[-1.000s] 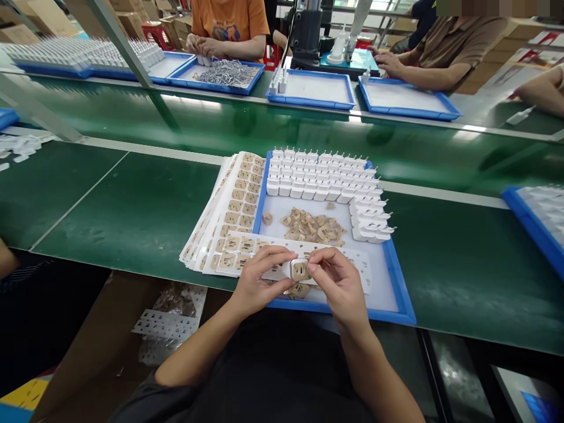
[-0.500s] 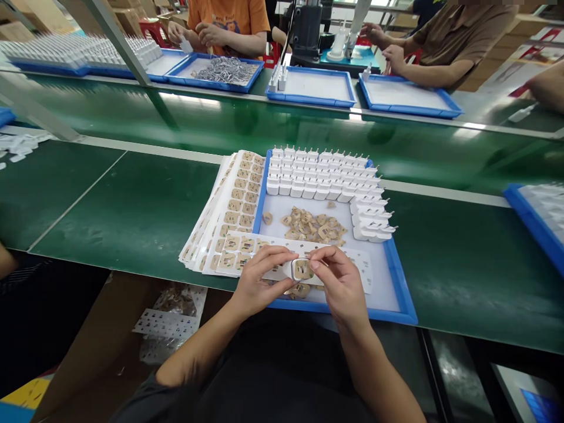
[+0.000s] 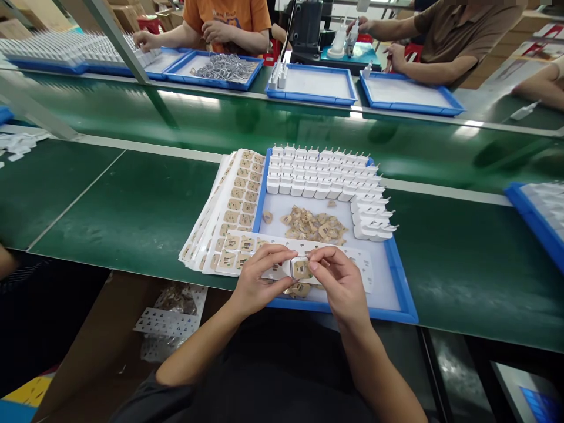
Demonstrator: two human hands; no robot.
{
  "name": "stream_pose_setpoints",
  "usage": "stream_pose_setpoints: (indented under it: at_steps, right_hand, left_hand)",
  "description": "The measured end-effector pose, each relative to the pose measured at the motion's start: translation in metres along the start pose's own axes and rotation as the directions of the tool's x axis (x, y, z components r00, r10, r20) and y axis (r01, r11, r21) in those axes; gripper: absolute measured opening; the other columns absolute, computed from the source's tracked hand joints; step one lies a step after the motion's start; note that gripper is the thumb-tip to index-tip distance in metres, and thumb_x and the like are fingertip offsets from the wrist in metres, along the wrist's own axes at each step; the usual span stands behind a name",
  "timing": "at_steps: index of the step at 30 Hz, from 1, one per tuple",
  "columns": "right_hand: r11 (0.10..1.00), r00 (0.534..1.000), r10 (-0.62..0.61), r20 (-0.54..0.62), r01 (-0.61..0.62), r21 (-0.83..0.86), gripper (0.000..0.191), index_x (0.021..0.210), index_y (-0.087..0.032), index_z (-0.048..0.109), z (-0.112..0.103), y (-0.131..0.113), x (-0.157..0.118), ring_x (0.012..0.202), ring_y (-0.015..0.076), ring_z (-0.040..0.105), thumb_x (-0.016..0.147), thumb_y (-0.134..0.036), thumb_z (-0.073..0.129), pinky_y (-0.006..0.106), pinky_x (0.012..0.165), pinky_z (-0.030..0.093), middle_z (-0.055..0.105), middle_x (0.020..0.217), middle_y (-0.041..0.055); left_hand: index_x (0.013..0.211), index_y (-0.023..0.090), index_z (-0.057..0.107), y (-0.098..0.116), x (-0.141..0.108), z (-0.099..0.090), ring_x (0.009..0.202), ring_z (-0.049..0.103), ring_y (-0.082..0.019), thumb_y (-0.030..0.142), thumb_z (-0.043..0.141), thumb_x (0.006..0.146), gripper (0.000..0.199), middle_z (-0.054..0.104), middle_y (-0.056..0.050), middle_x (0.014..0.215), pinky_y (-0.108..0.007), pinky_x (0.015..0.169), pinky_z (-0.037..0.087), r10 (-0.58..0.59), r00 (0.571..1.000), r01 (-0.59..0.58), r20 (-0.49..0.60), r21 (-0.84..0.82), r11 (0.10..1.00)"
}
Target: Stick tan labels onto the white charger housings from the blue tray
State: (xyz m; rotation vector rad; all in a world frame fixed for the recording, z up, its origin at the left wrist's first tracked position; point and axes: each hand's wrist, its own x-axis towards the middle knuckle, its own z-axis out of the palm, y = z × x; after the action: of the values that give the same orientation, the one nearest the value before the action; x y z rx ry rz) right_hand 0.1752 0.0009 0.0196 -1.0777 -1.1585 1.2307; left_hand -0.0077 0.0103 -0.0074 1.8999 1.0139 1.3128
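My left hand (image 3: 259,281) holds a white charger (image 3: 288,268) between thumb and fingers, its flat face up. A tan sticker (image 3: 302,269) lies on that face, and my right hand (image 3: 338,283) pinches at its right edge. Beneath the hands a partly bare sticker sheet (image 3: 362,265) lies across a blue-rimmed tray (image 3: 402,288). Rows of white chargers (image 3: 321,170) with pins up fill the tray's far side and far right corner. Loose tan pieces (image 3: 312,225) are heaped in its middle. A stack of sticker sheets (image 3: 220,205) overlaps the tray's left side.
A raised green belt (image 3: 247,126) runs beyond the tray. Across it, two people work at blue trays (image 3: 311,85), one with metal parts (image 3: 224,67). Another blue tray (image 3: 533,223) stands at far right. Below the left edge is a box (image 3: 132,352) with used sheets.
My hands have hardly moved; the charger is tilted very slightly differently. Across the belt, the person in orange has reached left toward the chargers, and the other person's hand has risen to a bottle.
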Motion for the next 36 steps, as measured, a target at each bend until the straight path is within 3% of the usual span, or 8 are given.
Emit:
stream_pose_setpoints:
  at_steps: [17,19,21,24,27,29,31,36]
  right_hand:
    - [0.919,0.971,-0.241,0.008,0.231,-0.321,0.01,0.091,-0.024,0.063,0.005,0.0,-0.004,0.089,0.0188,0.064,0.093,-0.015,0.062,0.033,0.08,0.052,0.065,0.088,0.0014]
    - [0.832,0.913,-0.405,0.045,0.389,-0.396,0.017,0.096,-0.024,0.064,0.005,0.001,-0.006,0.091,0.0203,0.065,0.091,-0.009,0.062,0.037,0.083,0.053,0.067,0.089,0.0023]
    - [0.679,0.803,-0.582,0.127,0.566,-0.468,0.026,0.102,-0.024,0.065,0.005,0.001,-0.012,0.093,0.0218,0.066,0.086,-0.003,0.064,0.041,0.085,0.056,0.069,0.09,0.0033]
    - [0.552,0.679,-0.708,0.195,0.704,-0.447,0.033,0.106,-0.024,0.066,0.0,-0.004,-0.022,0.091,0.023,0.068,0.083,-0.001,0.066,0.042,0.081,0.06,0.07,0.089,0.0035]
    - [0.704,0.764,-0.643,0.053,0.616,-0.353,0.027,0.102,-0.026,0.066,-0.004,-0.011,-0.024,0.092,0.0231,0.067,0.086,-0.004,0.064,0.044,0.083,0.059,0.068,0.084,0.0019]
    - [0.864,0.898,-0.44,-0.012,0.419,-0.28,0.017,0.096,-0.025,0.066,-0.006,-0.014,-0.018,0.096,0.0227,0.067,0.089,-0.01,0.064,0.042,0.087,0.057,0.067,0.085,0.0023]
    - [0.96,0.98,-0.2,-0.007,0.195,-0.199,0.007,0.09,-0.024,0.067,-0.006,-0.014,-0.009,0.097,0.0217,0.067,0.091,-0.018,0.066,0.038,0.087,0.055,0.068,0.089,0.0032]
    - [0.996,1.0,0.004,0.014,-0.003,-0.084,0.006,0.087,-0.024,0.068,-0.005,-0.007,0.001,0.092,0.0192,0.066,0.089,-0.028,0.071,0.033,0.085,0.054,0.069,0.091,0.003]
  left_hand:
    - [0.121,0.025,0.069,0.0,-0.003,0.0,0.103,0.065,-0.021,0.019,0.076,0.083,0.039,0.068,-0.007,0.112,-0.033,0.087,0.056,-0.054,0.998,0.055,0.009,-0.014,0.998]
    - [0.12,0.024,0.068,0.0,-0.002,0.0,0.097,0.065,-0.019,0.019,0.075,0.084,0.038,0.067,-0.007,0.113,-0.03,0.081,0.057,-0.086,0.996,0.086,-0.005,-0.026,0.996]
    - [0.12,0.024,0.068,0.0,-0.001,0.0,0.091,0.064,-0.017,0.021,0.075,0.085,0.036,0.066,-0.007,0.113,-0.029,0.079,0.056,-0.116,0.993,0.115,-0.01,-0.037,0.993]
    - [0.119,0.023,0.069,-0.001,0.0,-0.001,0.09,0.064,-0.017,0.023,0.076,0.084,0.035,0.066,-0.008,0.113,-0.029,0.078,0.056,-0.168,0.986,0.167,-0.017,-0.045,0.985]
    - [0.12,0.024,0.069,-0.003,0.001,-0.002,0.097,0.064,-0.019,0.024,0.077,0.083,0.037,0.066,-0.008,0.114,-0.028,0.079,0.055,-0.182,0.983,0.18,-0.022,-0.061,0.982]
    - [0.121,0.024,0.069,-0.003,0.0,-0.002,0.098,0.064,-0.019,0.023,0.077,0.084,0.038,0.066,-0.008,0.113,-0.028,0.08,0.055,-0.149,0.989,0.148,-0.003,-0.071,0.986]
    - [0.121,0.025,0.069,-0.002,0.0,-0.001,0.097,0.064,-0.019,0.023,0.076,0.084,0.038,0.067,-0.008,0.112,-0.029,0.081,0.055,-0.118,0.993,0.119,0.021,-0.071,0.99]
    - [0.122,0.025,0.069,-0.002,-0.001,-0.001,0.103,0.065,-0.022,0.023,0.076,0.084,0.039,0.067,-0.008,0.112,-0.033,0.085,0.056,-0.099,0.994,0.101,0.038,-0.038,0.994]
